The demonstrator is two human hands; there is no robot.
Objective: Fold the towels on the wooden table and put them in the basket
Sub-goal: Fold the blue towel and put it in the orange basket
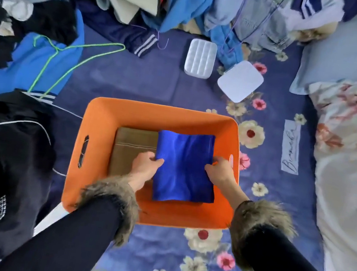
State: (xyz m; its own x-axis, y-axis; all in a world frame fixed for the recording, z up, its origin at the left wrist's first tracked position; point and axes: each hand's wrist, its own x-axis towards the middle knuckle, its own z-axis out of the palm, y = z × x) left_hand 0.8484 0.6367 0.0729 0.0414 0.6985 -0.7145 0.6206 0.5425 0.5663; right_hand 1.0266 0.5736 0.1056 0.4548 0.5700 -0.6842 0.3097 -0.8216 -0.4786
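Orange plastic fills the middle of the view: the basket [98, 121] sits on a blue floral sheet [260, 213], and both hands are down inside it. The blue towel [183, 169], folded into a neat rectangle, is in the right half of the basket, its left side overlapping a folded brown towel [130, 149] that lies flat beneath it on the basket floor. The left hand [145, 165] pinches the blue towel's left edge, fingers closed on the cloth with the thumb on top. The right hand [220, 171] grips the right edge the same way, fingers curled tight onto the fabric close to the basket's right handle slot. Dark sleeves with brown fur cuffs [111, 197] reach in over the near rim. Beyond the basket, a white ridged tray [200, 58] and a flat white lid [240, 81] lie just beside each other on the sheet. A green wire hanger [70, 59] rests on a blue garment at left, and floral pillows [352, 125] are stacked at right.
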